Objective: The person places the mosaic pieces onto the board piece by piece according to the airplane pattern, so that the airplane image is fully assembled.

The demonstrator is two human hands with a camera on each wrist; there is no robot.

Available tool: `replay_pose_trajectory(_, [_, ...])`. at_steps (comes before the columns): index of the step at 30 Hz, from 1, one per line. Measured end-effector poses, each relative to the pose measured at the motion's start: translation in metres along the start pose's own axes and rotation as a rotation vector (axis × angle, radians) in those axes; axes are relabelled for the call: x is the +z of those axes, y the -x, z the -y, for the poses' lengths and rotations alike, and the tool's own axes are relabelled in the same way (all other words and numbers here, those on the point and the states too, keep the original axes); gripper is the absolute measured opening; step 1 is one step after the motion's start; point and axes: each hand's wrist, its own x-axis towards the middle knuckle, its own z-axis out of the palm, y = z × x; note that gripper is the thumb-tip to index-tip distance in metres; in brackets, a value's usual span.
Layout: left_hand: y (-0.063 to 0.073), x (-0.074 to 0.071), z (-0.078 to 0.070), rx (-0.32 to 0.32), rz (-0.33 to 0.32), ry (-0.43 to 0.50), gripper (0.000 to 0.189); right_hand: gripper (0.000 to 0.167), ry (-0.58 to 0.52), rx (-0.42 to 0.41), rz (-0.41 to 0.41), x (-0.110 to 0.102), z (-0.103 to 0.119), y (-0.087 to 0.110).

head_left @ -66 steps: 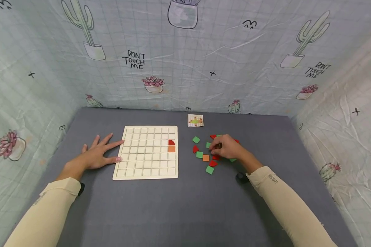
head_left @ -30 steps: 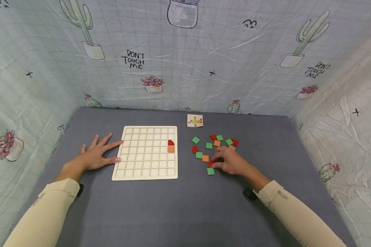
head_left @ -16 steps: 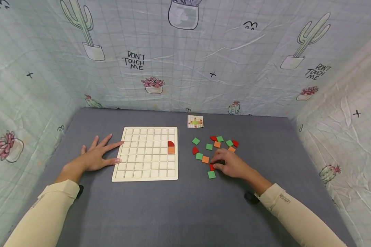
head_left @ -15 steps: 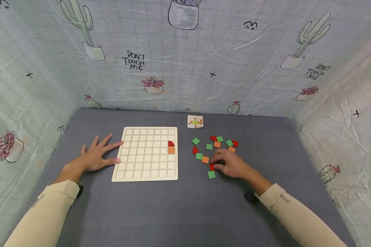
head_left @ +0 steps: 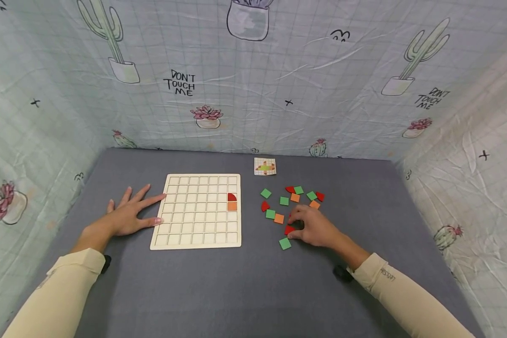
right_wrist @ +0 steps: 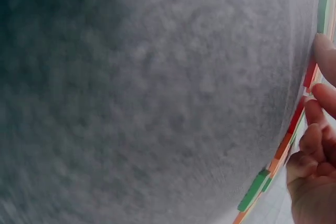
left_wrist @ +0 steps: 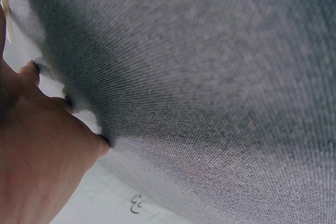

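Note:
In the head view my left hand [head_left: 126,217] lies with fingers spread on the table, index fingertip and thumb touching the left edge of a pale gridded board [head_left: 186,233]. A red quarter-round tile [head_left: 231,197] sits in the board above an orange square tile [head_left: 232,206]. My right hand [head_left: 312,226] bends over the loose tiles, thumb and index finger at opposite sides of another red tile [head_left: 288,230], pinching it low at the table. Just below the thumb lies a green square tile [head_left: 285,243]. The right wrist view shows thumb and index finger on either side of the red tile [right_wrist: 310,75].
Several loose green, orange and red tiles lie above and left of the right hand, among them an orange square [head_left: 279,218] and a red quarter-round [head_left: 265,206]. A small pattern card [head_left: 265,166] lies behind them. Printed cloth [head_left: 245,84] hangs around the grey table [head_left: 194,291].
The right hand has come down from the upper tiles to the lower red tile. The green tile below it has slid downward and turned. The left hand stays at the board's edge.

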Motion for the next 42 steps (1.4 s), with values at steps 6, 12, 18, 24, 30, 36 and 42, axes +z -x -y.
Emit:
replay_pose_trajectory(6, [0.000, -0.001, 0.000, -0.013, 0.004, 0.002, 0.088, 0.021, 0.011, 0.001, -0.019, 0.003, 0.002, -0.001])
replay_pose_trajectory(12, [0.000, -0.001, -0.002, -0.016, 0.008, 0.001, 0.088, 0.014, 0.021, -0.034, -0.010, 0.004, 0.004, -0.002])
replay_pose_trajectory(18, [0.000, -0.001, -0.003, -0.014, 0.004, 0.003, 0.088, 0.012, 0.029, -0.080, 0.005, 0.004, 0.004, -0.001])
replay_pose_trajectory(24, [0.001, 0.001, -0.001, -0.014, 0.004, 0.003, 0.088, 0.016, 0.015, -0.084, 0.026, 0.003, 0.005, -0.003])
replay_pose_trajectory(30, [0.001, 0.002, 0.002, -0.008, -0.001, 0.009, 0.089, 0.019, -0.006, -0.084, 0.025, 0.003, 0.003, -0.005])
replay_pose_trajectory(36, [0.001, 0.004, 0.003, -0.007, -0.006, 0.007, 0.089, 0.022, -0.007, -0.091, -0.011, 0.003, 0.006, -0.005])
replay_pose_trajectory(42, [0.001, 0.004, 0.002, -0.008, -0.015, 0.005, 0.088, 0.022, -0.040, -0.092, -0.039, 0.001, 0.012, -0.008])
